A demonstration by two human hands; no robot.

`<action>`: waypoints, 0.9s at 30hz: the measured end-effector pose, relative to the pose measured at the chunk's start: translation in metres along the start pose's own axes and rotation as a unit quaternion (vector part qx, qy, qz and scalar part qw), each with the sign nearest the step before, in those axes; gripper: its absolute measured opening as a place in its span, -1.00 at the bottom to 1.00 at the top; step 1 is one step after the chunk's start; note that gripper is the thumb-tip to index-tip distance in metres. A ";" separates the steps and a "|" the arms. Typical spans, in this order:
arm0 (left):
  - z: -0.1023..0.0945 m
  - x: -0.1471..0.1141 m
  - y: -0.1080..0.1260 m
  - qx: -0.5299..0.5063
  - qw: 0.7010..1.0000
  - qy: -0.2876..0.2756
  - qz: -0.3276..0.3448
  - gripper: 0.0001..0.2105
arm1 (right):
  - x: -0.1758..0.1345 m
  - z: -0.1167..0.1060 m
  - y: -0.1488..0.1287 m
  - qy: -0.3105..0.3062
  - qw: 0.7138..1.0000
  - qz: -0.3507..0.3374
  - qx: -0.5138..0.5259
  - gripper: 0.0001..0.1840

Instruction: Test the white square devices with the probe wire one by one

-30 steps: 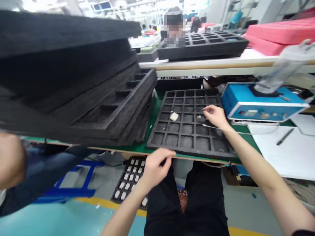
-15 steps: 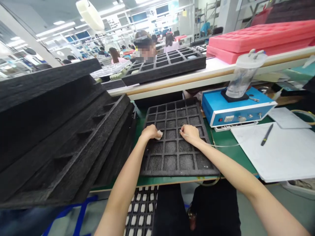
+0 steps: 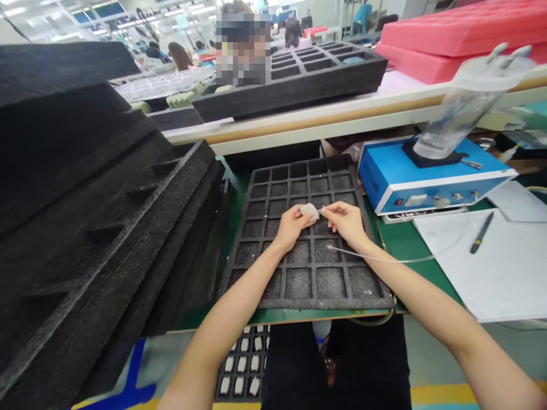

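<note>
My left hand (image 3: 292, 229) grips a small off-white, rounded part (image 3: 309, 213) between thumb and fingers, above the middle of a black foam tray (image 3: 299, 303). Close against the part's right side, my right hand (image 3: 345, 223) is closed in a pinch. A tiny pale tip shows at those fingertips, too small to name. Below the right hand runs a thin clear tube (image 3: 384, 260), its free end over a tray compartment. The tray's square compartments hold a few small white specks.
Stacked black foam trays (image 3: 141, 228) crowd the left. At right stand a blue machine (image 3: 444, 185) with a clear cylinder (image 3: 447, 114), white sheets (image 3: 491, 273) and a pen (image 3: 482, 232). Behind runs a shelf (image 3: 273, 126) bearing black and red foam trays (image 3: 461, 42). A person sits beyond.
Both hands have come together over the tray, bringing the off-white part to the right. The tube's end now shows free below my right hand. The view has shifted.
</note>
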State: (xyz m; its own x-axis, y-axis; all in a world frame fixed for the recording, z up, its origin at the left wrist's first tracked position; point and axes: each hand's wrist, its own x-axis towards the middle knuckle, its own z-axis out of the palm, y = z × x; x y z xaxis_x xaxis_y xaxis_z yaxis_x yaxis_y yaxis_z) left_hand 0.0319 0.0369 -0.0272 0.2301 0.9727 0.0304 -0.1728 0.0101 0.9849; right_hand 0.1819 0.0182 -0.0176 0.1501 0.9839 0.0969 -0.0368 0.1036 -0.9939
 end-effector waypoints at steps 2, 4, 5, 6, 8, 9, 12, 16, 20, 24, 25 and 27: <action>-0.003 0.001 0.001 -0.021 1.000 -0.009 -0.005 -0.66 | -0.001 0.000 -0.001 0.001 1.000 -0.005 -0.007 -0.72; -0.004 0.001 0.003 -0.032 0.999 -0.019 -0.009 -0.68 | -0.001 0.000 0.000 0.007 1.000 -0.009 -0.013 -0.73; -0.004 0.001 0.003 -0.035 0.999 -0.024 -0.011 -0.69 | -0.001 -0.001 0.000 0.007 1.000 -0.009 -0.014 -0.74; -0.003 0.001 0.004 -0.036 0.999 -0.027 -0.011 -0.69 | -0.001 -0.001 0.001 0.004 1.000 -0.007 -0.013 -0.74; -0.002 0.000 0.004 -0.036 0.999 -0.034 -0.012 -0.69 | 0.000 -0.001 0.001 -0.007 1.000 -0.002 -0.012 -0.74; -0.002 0.000 0.004 -0.036 0.999 -0.037 -0.012 -0.69 | 0.000 -0.001 0.001 -0.015 1.000 -0.001 -0.010 -0.74; -0.002 0.000 0.004 -0.032 0.998 -0.047 -0.012 -0.69 | -0.001 -0.001 -0.001 -0.028 1.000 -0.003 -0.004 -0.72; -0.003 0.001 0.005 -0.026 0.998 -0.055 -0.010 -0.70 | -0.002 0.000 -0.002 -0.024 1.000 -0.003 0.008 -0.68; -0.004 0.001 0.005 -0.022 0.998 -0.061 -0.010 -0.71 | -0.002 0.001 -0.002 -0.018 1.000 0.007 0.013 -0.68; -0.004 0.000 0.006 -0.018 0.997 -0.075 -0.025 -0.71 | -0.004 0.001 -0.004 -0.022 0.999 0.019 0.028 -0.68; -0.005 0.000 0.007 -0.017 0.997 -0.076 -0.027 -0.70 | -0.004 0.001 -0.005 -0.026 0.999 0.026 0.038 -0.68; -0.006 0.000 0.007 -0.016 0.996 -0.078 -0.028 -0.69 | -0.004 0.001 -0.007 -0.039 0.996 0.049 0.061 -0.67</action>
State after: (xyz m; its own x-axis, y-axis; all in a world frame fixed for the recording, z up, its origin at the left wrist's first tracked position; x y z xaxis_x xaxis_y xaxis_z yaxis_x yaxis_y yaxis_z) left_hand 0.0254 0.0385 -0.0214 0.3861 0.9224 0.0043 -0.1852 0.0729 0.9800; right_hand 0.1807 0.0138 -0.0107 0.0631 0.9980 0.0074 -0.1687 0.0179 -0.9855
